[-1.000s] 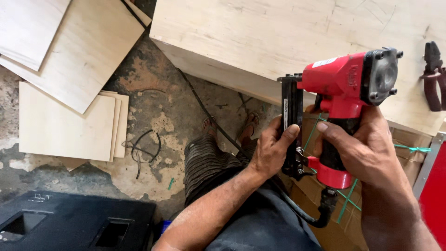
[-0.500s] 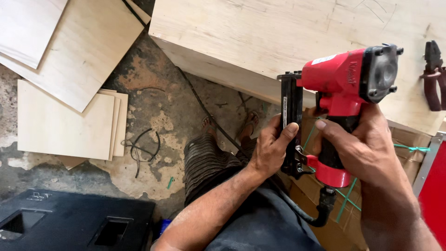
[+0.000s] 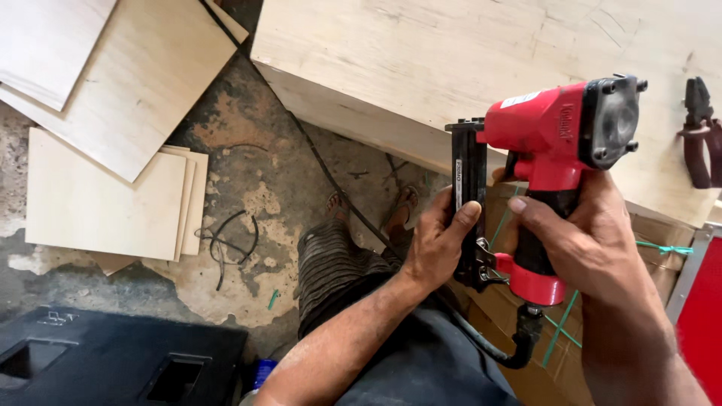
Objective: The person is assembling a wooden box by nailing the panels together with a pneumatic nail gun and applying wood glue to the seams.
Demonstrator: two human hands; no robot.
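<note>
A red pneumatic nail gun (image 3: 553, 135) with a black end cap is held in the air in front of a pale wooden board (image 3: 451, 53). My right hand (image 3: 579, 233) wraps around its black and red handle. My left hand (image 3: 436, 240) grips the black nail magazine (image 3: 468, 188) from the left, thumb laid on its side. A black air hose (image 3: 504, 349) hangs from the bottom of the handle.
Pale plywood sheets (image 3: 105, 195) lie stacked on the stained concrete floor at left. A black moulded case (image 3: 113, 361) sits at bottom left. Pliers (image 3: 699, 128) rest on the board at right. A cardboard box (image 3: 571, 338) with green strapping and a red panel (image 3: 703, 316) are at bottom right.
The nail gun and both hands have shifted slightly upward; the grip stays the same.
</note>
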